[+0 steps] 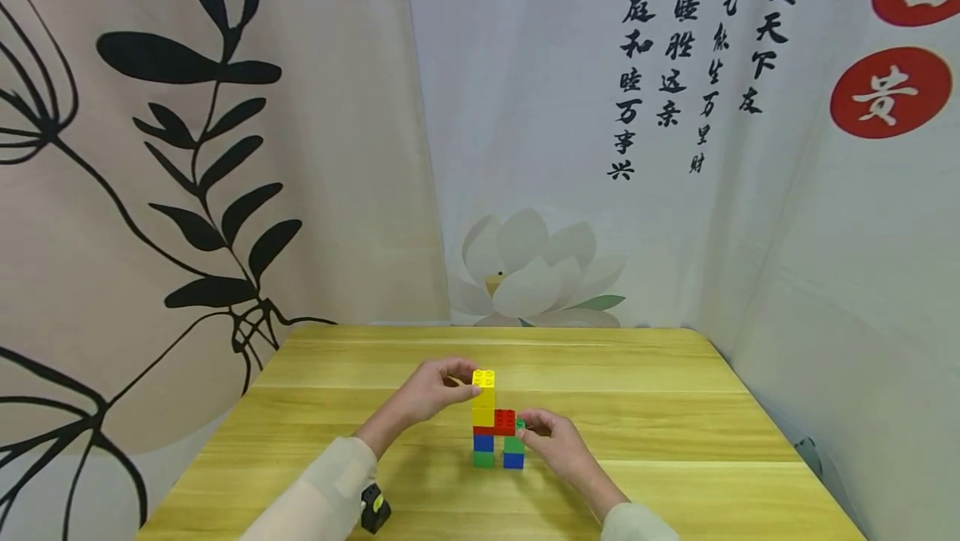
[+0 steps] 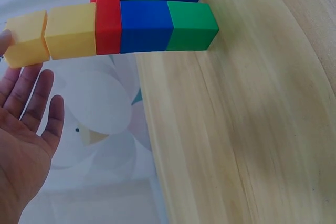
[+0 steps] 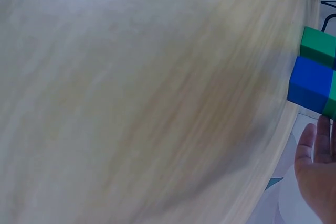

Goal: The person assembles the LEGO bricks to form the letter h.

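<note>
In the middle of the table, a small structure of toy building blocks stands upright. Its left column has a green block [image 2: 193,24] at the bottom, then a blue block [image 2: 146,25], a red block [image 1: 505,420] reaching across to the right, and two yellow blocks. My left hand [image 1: 435,391] pinches the top yellow block [image 1: 483,387], which sits slightly askew over the lower yellow block [image 2: 71,31]. On the right, my right hand [image 1: 558,445] pinches the upper green block [image 1: 513,444], beside the red block's end. Below that is another blue block [image 3: 310,83].
A wooden table [image 1: 637,408] carries the structure. Beside the left sleeve [image 1: 322,483] is a small black object [image 1: 375,509] with a yellow mark. Printed cloth [image 1: 525,149] hangs behind the table's far edge.
</note>
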### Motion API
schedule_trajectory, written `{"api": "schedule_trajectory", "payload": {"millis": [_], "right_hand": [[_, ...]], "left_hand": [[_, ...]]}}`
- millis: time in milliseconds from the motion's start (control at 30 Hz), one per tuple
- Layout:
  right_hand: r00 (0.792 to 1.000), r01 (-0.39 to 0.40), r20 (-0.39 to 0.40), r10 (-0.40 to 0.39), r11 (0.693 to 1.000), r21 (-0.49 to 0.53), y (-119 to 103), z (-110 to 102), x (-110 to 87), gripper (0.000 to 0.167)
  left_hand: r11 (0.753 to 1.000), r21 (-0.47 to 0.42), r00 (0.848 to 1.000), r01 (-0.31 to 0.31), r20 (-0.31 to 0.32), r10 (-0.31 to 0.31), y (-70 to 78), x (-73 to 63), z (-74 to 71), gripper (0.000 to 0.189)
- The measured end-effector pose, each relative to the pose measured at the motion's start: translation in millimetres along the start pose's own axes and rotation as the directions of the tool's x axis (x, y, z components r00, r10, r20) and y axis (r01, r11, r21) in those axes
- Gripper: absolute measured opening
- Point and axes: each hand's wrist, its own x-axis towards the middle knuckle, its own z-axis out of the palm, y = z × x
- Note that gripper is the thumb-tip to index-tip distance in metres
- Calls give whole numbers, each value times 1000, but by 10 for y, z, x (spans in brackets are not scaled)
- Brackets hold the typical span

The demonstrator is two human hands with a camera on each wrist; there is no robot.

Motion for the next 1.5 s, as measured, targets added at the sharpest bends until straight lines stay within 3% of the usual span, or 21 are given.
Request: {"api": "schedule_trajectory", "payload": {"millis": [400,900,1133,1500], "right_hand": [[1000,13,-10,-13,1000,5,27,-8,20,35],[1000,5,-7,-5,1000,0,1,-7,-3,36],[1000,20,1,-20,1000,24,3,-14,-40,38],[999,38,15,-39,998,46,16,-25,-46,44]], "left_hand": [[998,58,1000,-1,-30,3,3,31,26,32],[1000,19,996,-2,-84,4,-79,-22,107,32],[999,21,990,-43,-131,46,-118,-81,188,34],[998,-5,986,-63,-153,62,-341,-204,297,57]]}}
